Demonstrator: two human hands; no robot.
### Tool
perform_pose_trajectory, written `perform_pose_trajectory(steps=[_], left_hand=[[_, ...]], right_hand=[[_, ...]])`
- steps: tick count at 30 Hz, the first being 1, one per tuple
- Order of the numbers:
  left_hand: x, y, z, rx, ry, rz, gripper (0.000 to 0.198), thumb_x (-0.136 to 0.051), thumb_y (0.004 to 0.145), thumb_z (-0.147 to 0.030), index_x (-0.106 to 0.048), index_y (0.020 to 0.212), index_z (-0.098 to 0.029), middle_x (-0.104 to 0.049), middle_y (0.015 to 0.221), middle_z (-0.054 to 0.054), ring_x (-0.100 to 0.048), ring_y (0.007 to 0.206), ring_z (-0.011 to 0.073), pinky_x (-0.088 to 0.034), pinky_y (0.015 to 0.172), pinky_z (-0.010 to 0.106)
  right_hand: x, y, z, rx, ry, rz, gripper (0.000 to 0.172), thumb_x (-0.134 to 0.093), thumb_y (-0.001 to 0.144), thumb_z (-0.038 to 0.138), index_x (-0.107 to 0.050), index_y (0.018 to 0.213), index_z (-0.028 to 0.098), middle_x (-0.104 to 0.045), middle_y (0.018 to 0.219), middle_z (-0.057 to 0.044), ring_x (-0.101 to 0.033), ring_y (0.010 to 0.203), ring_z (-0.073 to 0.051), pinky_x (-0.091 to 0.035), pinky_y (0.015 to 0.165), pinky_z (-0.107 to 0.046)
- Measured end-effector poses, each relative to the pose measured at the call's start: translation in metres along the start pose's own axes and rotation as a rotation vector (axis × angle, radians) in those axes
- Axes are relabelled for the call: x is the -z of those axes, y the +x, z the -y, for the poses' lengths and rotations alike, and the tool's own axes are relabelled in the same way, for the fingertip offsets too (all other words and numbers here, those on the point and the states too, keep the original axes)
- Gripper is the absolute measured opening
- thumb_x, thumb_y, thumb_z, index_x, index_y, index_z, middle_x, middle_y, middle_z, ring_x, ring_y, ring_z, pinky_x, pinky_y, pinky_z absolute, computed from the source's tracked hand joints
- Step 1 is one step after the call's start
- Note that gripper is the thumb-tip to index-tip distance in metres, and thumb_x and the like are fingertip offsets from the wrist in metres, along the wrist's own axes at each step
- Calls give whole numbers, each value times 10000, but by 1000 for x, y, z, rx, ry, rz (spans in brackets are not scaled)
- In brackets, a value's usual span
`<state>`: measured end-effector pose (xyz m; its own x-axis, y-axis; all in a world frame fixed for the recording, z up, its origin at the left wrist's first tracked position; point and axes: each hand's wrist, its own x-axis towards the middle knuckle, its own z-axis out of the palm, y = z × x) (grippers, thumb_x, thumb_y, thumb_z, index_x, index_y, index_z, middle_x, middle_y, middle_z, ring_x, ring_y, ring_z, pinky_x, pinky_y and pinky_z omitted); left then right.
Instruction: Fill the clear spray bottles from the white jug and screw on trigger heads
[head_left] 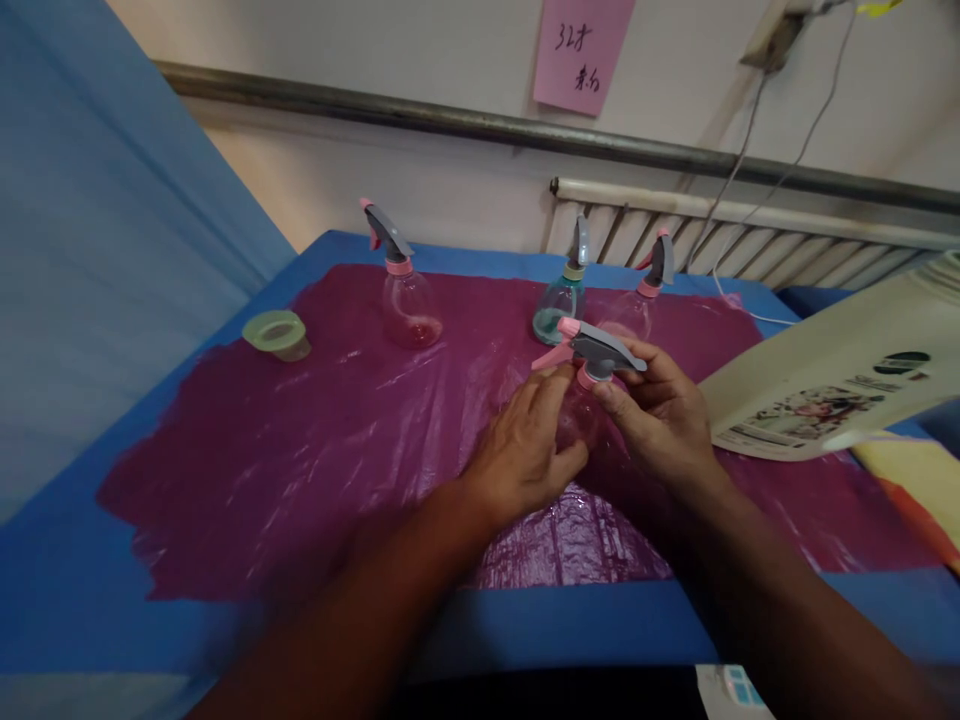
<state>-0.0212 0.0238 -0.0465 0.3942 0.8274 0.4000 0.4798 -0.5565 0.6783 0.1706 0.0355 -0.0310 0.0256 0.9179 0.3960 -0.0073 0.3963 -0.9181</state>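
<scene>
In front of me stands a clear spray bottle with a grey and pink trigger head (602,352). My left hand (529,435) wraps around the bottle's body, which is mostly hidden by the fingers. The thumb and fingers of my right hand (660,415) close on the spray head near its collar. Just behind are a teal spray bottle (559,308) and another pink-trimmed spray bottle (631,310), partly covered by the held one. Farther left, a pink-collared spray bottle (411,312) stands upright with a little liquid at its bottom.
A magenta plastic sheet (315,450) covers much of the blue table (60,600). A pale green funnel-like cup (277,332) sits at the left. On the right stands a large cream jug (847,370) near a yellow cloth (911,465). A radiator (637,210) and hanging cable line the back wall.
</scene>
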Motion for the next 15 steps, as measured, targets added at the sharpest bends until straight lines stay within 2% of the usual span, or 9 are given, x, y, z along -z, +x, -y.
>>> perform_pose_trajectory(steps=[4,8,11,13,15], left_hand=[[-4,-2,1,-23,-6,-35,929,-770,947,-232,-287,1741,-231,-520,1741,198,-527,1636,385,-493,1338,620],[-7,-6,-2,-19,-1,-61,894,-735,957,-238,-286,1729,-187,-484,1757,235,-503,1656,392,-471,1357,637],[-3,-5,-6,-60,-6,-152,900,-689,904,-173,-292,1712,-190,-445,1780,227,-460,1680,384,-446,1369,649],[3,-3,-7,-90,-27,-271,811,-664,862,-137,-405,1629,-179,-538,1691,215,-539,1606,369,-484,1336,615],[10,-2,-7,-67,-59,-385,584,-636,859,-118,-566,1435,-186,-701,1445,164,-697,1382,322,-588,1208,531]], right_hand=[[2,-1,0,-5,-37,9,458,-934,935,422,-763,1356,370,-830,1316,-25,-793,1229,-248,-607,1212,-541],[6,6,11,-16,-94,37,494,-969,885,449,-788,1328,329,-837,1295,-53,-791,1193,-265,-617,1185,-549],[6,18,22,-5,-148,47,513,-1004,838,472,-803,1285,319,-846,1228,-42,-796,1092,-245,-649,1112,-512],[2,29,29,-3,-174,57,524,-1009,824,505,-804,1265,310,-848,1215,-43,-799,1060,-241,-668,1056,-486],[-5,43,33,0,-190,75,554,-1012,805,532,-800,1256,290,-851,1231,-63,-805,1066,-255,-681,1007,-474]])
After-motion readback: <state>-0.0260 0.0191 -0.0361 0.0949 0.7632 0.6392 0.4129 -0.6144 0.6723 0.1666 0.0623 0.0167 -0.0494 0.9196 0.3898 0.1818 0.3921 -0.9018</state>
